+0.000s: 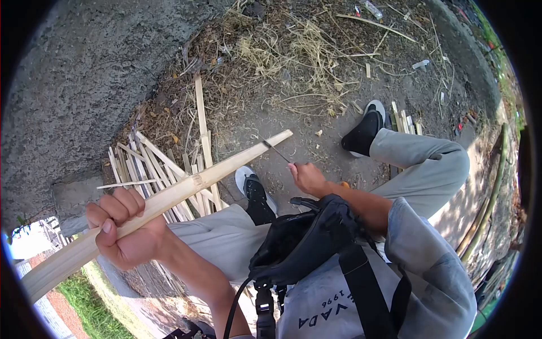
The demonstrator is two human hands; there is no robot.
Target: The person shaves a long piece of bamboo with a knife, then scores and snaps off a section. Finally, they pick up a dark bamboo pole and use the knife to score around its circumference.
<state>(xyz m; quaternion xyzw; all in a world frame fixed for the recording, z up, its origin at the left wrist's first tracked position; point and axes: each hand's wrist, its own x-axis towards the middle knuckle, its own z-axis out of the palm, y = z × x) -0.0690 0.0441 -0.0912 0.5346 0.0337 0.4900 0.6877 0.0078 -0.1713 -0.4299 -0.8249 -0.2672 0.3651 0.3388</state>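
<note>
A long pale split strip, like bamboo (pixel 197 182), runs from the lower left up to a tip right of centre. My left hand (pixel 131 229) is wrapped round it at the lower left. My right hand (pixel 309 178) is closed on a thin dark knife (pixel 276 151), whose blade meets the strip a little short of its tip. The knife's handle is hidden inside the fingers. Pale shavings (pixel 319 133) lie on the ground past the tip.
Several cut strips (pixel 164 175) are heaped at the left, beside my left shoe (pixel 255 195). More strips (pixel 403 121) lie by my right shoe (pixel 370 127). Dry shavings (pixel 305 56) cover ground ahead. A black bag (pixel 305 243) hangs at my chest. Concrete edges the left.
</note>
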